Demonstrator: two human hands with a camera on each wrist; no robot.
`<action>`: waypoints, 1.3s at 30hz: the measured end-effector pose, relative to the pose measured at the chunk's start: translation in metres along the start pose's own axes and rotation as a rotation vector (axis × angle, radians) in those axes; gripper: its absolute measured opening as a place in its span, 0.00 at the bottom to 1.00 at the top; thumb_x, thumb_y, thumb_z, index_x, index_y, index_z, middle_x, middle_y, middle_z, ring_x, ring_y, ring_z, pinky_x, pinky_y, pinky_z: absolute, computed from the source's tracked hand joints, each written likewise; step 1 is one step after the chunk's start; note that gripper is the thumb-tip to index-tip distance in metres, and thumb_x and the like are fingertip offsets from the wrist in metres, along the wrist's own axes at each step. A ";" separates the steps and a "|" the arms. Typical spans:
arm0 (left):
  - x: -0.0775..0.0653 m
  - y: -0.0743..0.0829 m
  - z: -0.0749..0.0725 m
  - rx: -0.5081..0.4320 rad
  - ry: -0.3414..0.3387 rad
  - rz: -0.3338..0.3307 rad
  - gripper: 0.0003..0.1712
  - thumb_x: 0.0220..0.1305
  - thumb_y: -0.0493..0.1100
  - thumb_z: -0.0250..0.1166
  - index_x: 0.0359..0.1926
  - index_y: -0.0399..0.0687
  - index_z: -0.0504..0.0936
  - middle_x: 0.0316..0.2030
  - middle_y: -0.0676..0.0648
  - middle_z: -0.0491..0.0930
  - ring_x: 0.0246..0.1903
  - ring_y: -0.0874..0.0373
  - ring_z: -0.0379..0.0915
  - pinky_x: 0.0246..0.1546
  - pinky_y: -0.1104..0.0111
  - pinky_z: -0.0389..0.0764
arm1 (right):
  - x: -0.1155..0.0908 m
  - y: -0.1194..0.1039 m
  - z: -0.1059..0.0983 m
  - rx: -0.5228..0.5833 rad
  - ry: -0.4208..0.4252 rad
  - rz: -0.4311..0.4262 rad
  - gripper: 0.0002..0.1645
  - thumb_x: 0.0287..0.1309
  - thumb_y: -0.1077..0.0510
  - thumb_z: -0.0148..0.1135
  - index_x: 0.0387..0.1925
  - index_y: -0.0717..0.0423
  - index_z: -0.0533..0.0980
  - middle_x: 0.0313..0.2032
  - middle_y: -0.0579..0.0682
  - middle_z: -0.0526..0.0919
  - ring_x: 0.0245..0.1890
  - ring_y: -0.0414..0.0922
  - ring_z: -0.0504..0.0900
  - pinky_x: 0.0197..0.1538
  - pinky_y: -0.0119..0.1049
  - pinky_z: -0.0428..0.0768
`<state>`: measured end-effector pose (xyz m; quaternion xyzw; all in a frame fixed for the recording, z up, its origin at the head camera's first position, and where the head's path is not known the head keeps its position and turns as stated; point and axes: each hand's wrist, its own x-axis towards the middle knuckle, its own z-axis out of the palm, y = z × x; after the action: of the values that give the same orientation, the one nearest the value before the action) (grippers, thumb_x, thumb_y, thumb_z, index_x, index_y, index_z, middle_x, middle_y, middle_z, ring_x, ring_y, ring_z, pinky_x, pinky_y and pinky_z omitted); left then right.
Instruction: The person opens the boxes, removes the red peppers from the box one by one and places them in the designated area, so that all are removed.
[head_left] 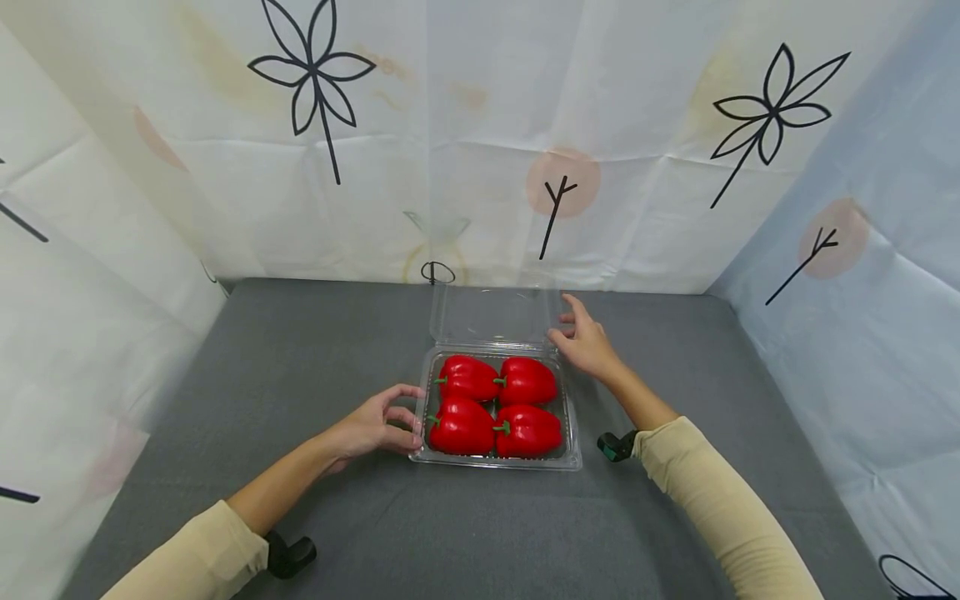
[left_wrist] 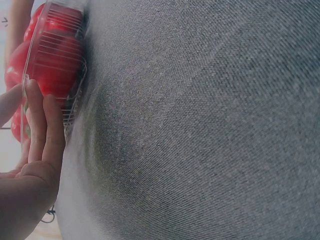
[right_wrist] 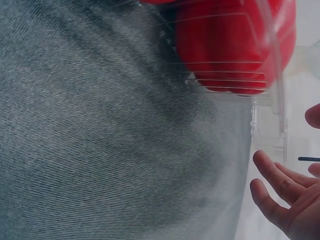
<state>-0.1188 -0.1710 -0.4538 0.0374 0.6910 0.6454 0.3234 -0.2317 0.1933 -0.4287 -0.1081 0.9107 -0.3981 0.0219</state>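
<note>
Several red bell peppers [head_left: 528, 431] with green stems sit in two rows in a clear plastic clamshell box [head_left: 495, 463]. Its hinged lid [head_left: 495, 317] stands open at the far side. At the box's left side, my left hand [head_left: 367, 425] pinches the rim; in the left wrist view its thumb is over the rim, with fingers [left_wrist: 52, 125] against the outer wall. Beside the lid's right edge is my right hand [head_left: 588, 343], its fingers spread and loosely bent. In the right wrist view those fingers [right_wrist: 272, 172] are close to the lid's edge, gripping nothing.
The box stands on a grey cloth-covered table [head_left: 337, 350]. White curtains [head_left: 480, 108] printed with plants enclose the back and both sides, the back one close behind the lid. Each forearm wears a dark strap [head_left: 617, 447] by the cream sleeve.
</note>
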 end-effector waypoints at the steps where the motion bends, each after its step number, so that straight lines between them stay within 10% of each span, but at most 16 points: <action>1: 0.000 0.000 0.000 -0.001 0.001 -0.001 0.40 0.59 0.36 0.72 0.68 0.43 0.61 0.38 0.42 0.81 0.36 0.49 0.81 0.47 0.58 0.84 | 0.000 0.001 0.001 0.002 -0.008 0.005 0.43 0.66 0.56 0.57 0.76 0.60 0.50 0.61 0.69 0.74 0.54 0.62 0.80 0.52 0.58 0.79; 12: -0.001 0.000 0.001 -0.019 -0.012 0.012 0.41 0.60 0.35 0.71 0.69 0.40 0.59 0.37 0.42 0.81 0.35 0.50 0.81 0.46 0.59 0.84 | -0.003 0.005 0.002 -0.001 -0.074 0.016 0.44 0.68 0.56 0.57 0.77 0.59 0.47 0.63 0.70 0.71 0.57 0.63 0.78 0.53 0.58 0.79; 39: -0.002 0.002 0.000 -0.009 0.009 0.003 0.37 0.63 0.38 0.69 0.69 0.42 0.60 0.39 0.42 0.83 0.37 0.49 0.82 0.47 0.58 0.84 | -0.060 -0.004 -0.023 0.005 -0.198 -0.350 0.52 0.51 0.58 0.76 0.74 0.56 0.59 0.64 0.61 0.74 0.59 0.56 0.78 0.59 0.56 0.76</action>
<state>-0.1185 -0.1717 -0.4511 0.0341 0.6896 0.6490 0.3196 -0.1752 0.2201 -0.4134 -0.3033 0.8704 -0.3855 0.0419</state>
